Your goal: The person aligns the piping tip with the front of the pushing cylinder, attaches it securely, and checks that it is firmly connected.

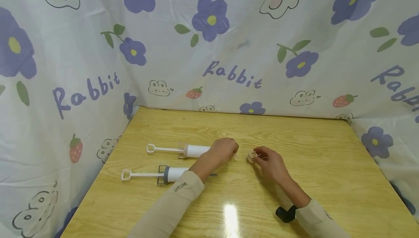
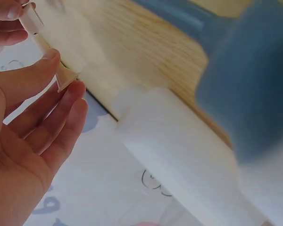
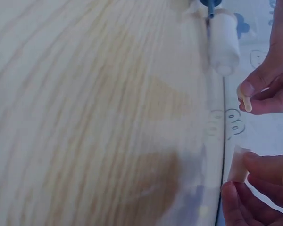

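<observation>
Between thumb and fingertips, my left hand [image 1: 224, 150] pinches a small beige nozzle [image 2: 66, 77] with a flared end. To its right, my right hand [image 1: 271, 163] holds a short beige ring-shaped cap [image 1: 251, 155] by its side, its round opening showing in the head view. A small gap separates the two pieces. Under my left forearm and hand lies a syringe-like press with a white barrel [image 1: 196, 151] and beige collar. Nearer me is a second press [image 1: 175, 174] with a blue-grey collar, partly hidden by my left sleeve.
Both presses lie with their white plunger handles [image 1: 151, 148] pointing left on the wooden table [image 1: 314, 147]. A blue-grey nozzle tip [image 1: 213, 174] sticks out past my left forearm. Printed cloth [image 1: 235, 56] hangs behind the table. A black device [image 1: 286, 214] sits at my right wrist.
</observation>
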`<act>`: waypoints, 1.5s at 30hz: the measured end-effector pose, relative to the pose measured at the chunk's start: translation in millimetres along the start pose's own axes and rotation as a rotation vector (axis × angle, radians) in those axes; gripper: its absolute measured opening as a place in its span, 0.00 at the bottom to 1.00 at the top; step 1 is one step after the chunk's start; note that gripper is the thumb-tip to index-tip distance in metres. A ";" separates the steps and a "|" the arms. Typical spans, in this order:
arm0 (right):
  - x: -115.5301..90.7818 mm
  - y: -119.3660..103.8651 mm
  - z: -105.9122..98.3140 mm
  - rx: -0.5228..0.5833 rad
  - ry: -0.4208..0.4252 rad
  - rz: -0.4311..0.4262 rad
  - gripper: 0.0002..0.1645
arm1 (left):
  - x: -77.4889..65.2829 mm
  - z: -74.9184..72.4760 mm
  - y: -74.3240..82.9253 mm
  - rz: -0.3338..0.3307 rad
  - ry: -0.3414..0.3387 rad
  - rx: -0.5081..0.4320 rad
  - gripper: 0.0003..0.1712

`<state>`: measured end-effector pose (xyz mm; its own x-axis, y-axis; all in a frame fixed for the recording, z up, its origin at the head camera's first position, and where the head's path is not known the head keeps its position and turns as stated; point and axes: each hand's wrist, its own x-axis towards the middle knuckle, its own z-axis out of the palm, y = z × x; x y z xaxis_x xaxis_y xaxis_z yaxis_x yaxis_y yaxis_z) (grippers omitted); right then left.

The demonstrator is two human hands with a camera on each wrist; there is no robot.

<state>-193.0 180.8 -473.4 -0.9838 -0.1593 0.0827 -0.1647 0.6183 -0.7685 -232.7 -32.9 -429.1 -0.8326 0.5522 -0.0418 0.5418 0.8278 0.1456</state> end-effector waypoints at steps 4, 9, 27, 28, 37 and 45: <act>-3.8 -2.1 -4.0 0.004 0.002 -0.001 0.24 | -9.5 -6.1 0.3 0.009 0.022 -0.037 0.07; -9.1 -8.9 -9.6 0.020 -0.004 0.011 0.27 | -20.0 -15.4 -1.0 0.013 0.048 -0.063 0.09; -19.7 -35.1 -20.7 0.055 -0.002 -0.021 0.29 | -50.1 -31.9 -7.1 0.023 0.139 -0.158 0.09; -20.3 -36.2 -20.9 0.057 -0.004 -0.023 0.29 | -51.8 -31.9 -7.3 0.027 0.144 -0.163 0.09; -28.3 -43.6 -19.9 0.068 -0.008 -0.043 0.27 | -67.3 -31.6 -10.2 0.031 0.194 -0.182 0.07; -33.6 -49.3 -20.1 0.065 0.005 -0.061 0.24 | -78.1 -32.0 -13.7 0.039 0.233 -0.214 0.07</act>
<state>-153.2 171.2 -425.5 -0.9724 -0.1914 0.1337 -0.2197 0.5563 -0.8014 -178.8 -90.5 -396.3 -0.8288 0.5254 0.1923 0.5582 0.7530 0.3483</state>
